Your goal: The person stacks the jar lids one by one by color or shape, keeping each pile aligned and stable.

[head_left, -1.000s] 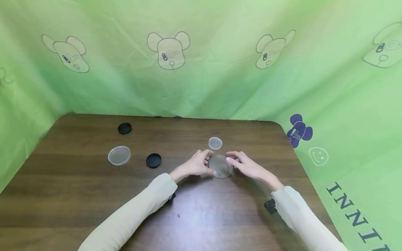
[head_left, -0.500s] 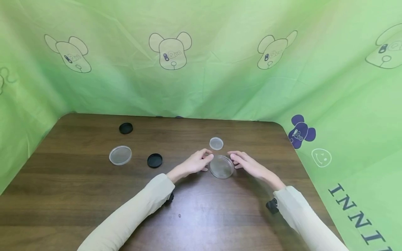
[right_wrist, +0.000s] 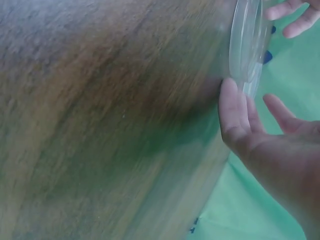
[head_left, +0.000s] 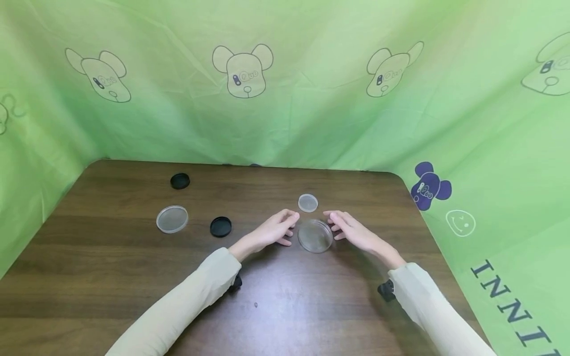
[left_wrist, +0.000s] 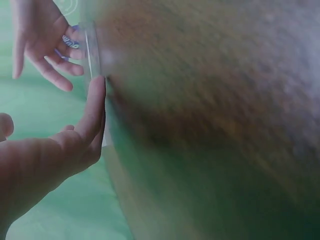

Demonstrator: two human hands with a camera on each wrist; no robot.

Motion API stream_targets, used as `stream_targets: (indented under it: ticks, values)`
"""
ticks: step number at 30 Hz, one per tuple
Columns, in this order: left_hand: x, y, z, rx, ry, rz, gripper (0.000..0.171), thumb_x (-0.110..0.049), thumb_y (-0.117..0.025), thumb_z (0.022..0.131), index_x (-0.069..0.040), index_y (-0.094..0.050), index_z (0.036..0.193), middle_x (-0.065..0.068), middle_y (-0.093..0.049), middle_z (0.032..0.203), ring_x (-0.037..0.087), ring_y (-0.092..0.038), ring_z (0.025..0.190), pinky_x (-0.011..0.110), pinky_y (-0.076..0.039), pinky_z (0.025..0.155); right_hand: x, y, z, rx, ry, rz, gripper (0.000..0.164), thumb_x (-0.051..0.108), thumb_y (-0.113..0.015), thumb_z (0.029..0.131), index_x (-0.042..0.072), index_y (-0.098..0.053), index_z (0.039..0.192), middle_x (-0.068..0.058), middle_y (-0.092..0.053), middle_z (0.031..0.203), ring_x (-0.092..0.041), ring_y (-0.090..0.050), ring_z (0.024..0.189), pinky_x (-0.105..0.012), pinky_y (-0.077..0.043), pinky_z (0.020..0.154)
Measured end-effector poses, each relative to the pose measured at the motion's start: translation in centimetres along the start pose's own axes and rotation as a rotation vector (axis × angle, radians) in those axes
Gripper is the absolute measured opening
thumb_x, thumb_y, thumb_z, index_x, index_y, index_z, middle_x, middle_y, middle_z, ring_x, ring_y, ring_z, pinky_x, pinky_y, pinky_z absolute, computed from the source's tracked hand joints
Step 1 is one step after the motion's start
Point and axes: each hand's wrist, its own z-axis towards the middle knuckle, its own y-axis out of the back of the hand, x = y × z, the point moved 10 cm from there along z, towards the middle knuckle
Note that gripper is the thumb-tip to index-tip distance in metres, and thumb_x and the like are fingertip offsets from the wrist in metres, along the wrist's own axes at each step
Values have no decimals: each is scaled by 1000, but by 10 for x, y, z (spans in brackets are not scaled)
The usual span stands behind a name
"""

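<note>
A clear round dish like a petri dish [head_left: 314,236] lies flat on the brown table between my hands. My left hand [head_left: 272,230] stands at its left side, fingers relaxed and holding nothing. On the right side, my right hand [head_left: 356,235] hangs with loosely bent fingers, also gripping nothing. In the left wrist view, a left fingertip [left_wrist: 98,85] is close to the rim of the dish [left_wrist: 92,50]. The right wrist view has right fingertips [right_wrist: 229,87] just by the dish wall [right_wrist: 242,40]. Whether either hand touches it, I cannot tell.
Behind the dish lies a small translucent disc [head_left: 308,202]. Further left are a larger translucent disc [head_left: 172,219] and two shallow black round pieces, one nearer [head_left: 220,227] and one farther back [head_left: 180,181]. A green printed curtain [head_left: 285,123] hangs behind the table.
A second ago both hands had fingers on the clear dish. The left hand has let go and drawn back left; the right has shifted slightly right. The dish has stayed in place.
</note>
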Motion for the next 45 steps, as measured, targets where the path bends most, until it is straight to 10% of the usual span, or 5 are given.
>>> stream_targets:
  ticks: [14, 32, 45]
  values:
    - [-18, 30, -24, -47, -58, 102, 45, -29, -42, 104, 2, -42, 137, 27, -55, 124, 41, -59, 102, 39, -56, 76, 21, 6, 0, -136, 121, -148, 54, 11, -68, 90, -4, -46, 136, -29, -43, 125, -39, -47, 110, -50, -45, 93]
    - [-32, 104, -74, -153, -218, 242, 57, -5, -70, 87, -7, -44, 138, 25, -51, 129, 38, -54, 112, 40, -49, 90, 48, -28, 11, -90, 291, 3, 64, -14, -70, 79, -8, -42, 137, -30, -36, 126, -47, -45, 114, -49, -43, 98]
    - [-27, 158, -101, -317, -171, 229, 50, -9, -64, 92, -5, -43, 138, 26, -50, 130, 37, -54, 114, 46, -46, 93, 66, -51, 30, -92, 286, 68, 57, -9, -68, 84, -3, -45, 136, -24, -43, 136, -46, -52, 111, -47, -50, 88]
